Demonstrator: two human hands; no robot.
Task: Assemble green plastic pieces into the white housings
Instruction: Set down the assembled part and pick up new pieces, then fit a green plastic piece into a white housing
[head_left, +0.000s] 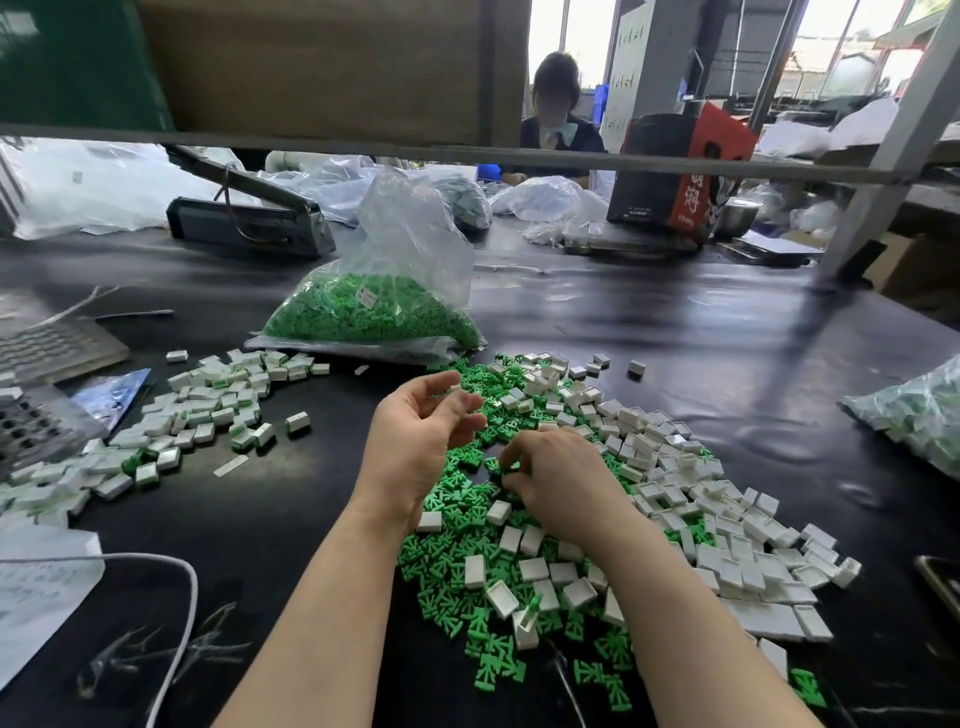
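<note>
Landmark: green pile (457, 566) on the black table (675, 332). Right hand (556, 475) rests on the pile, fingertips pinching a green piece (506, 464). Left hand (421, 436) hovers over its far-left edge, fingers relaxed, grasping nothing. White housings (727, 535) lie right of the pile; assembled units (197, 410) left; bag (384, 306) beyond.

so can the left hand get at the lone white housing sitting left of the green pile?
Probably yes. The left hand hovers open above the pile's left edge, and the lone white housing lies to its left on bare black mat with nothing between them.
</note>
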